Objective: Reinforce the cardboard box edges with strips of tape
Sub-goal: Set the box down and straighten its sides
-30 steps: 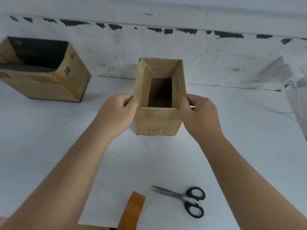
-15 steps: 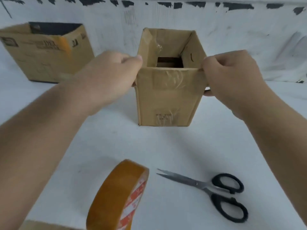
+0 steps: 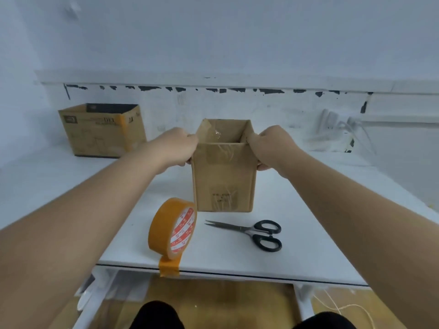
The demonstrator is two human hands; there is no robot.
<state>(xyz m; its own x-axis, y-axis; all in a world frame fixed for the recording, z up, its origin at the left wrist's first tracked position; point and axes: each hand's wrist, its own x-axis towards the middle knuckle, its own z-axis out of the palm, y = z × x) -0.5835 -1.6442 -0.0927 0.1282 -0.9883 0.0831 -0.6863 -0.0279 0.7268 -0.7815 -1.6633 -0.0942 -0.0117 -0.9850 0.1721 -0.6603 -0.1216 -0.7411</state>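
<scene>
The white table [image 3: 308, 245] fills the middle of the frame, its near edge running across the lower third, and behind it a pale wall [image 3: 213, 39] with a chipped, dark-flecked ledge takes the whole upper half. On the table at upper left sits a second cardboard box [image 3: 99, 131], open-topped, with an orange tape stripe down one corner.

At centre frame stands the tall cardboard box [image 3: 224, 176], upright and open at the top, with clear tape already visible over its near rim and a patch lower on its front face. The left hand [image 3: 177, 148] grips the box's upper left corner with fingers curled round the edge; the right hand [image 3: 273, 148] does the same at the upper right corner. This looks like a steadying or repositioning step between strips, not taping itself (neither hand holds tape).

Below centre, the orange tape roll [image 3: 172, 229] stands on edge near the table's front, its loose end stuck down over the table edge. Just right of it lie black-handled scissors [image 3: 251, 232], blades pointing left.

The next move probably calls for freeing one hand to pull a length from the roll and cut it.
</scene>
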